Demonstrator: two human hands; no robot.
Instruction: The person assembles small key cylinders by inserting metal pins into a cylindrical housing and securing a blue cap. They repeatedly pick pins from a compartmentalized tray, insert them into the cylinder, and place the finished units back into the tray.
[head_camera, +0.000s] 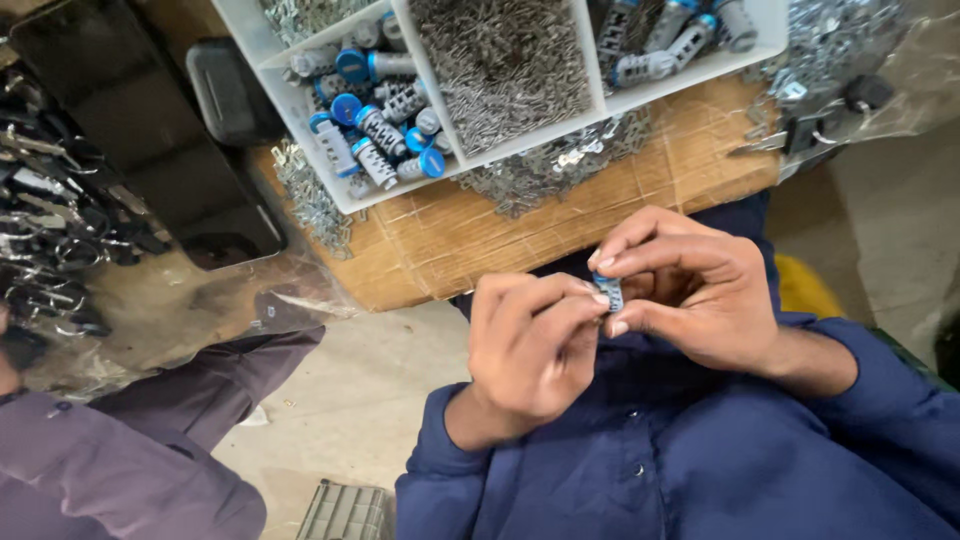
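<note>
Lock cylinder, small, ridged and blue-tipped, is pinched between the fingertips of both hands near the chest. The left hand is closed narrowly on its left side, and the right hand is curled around it from the right. Farther off, a white divided tray filled with similar cylinders and metal pins is set on a cardboard box.
</note>
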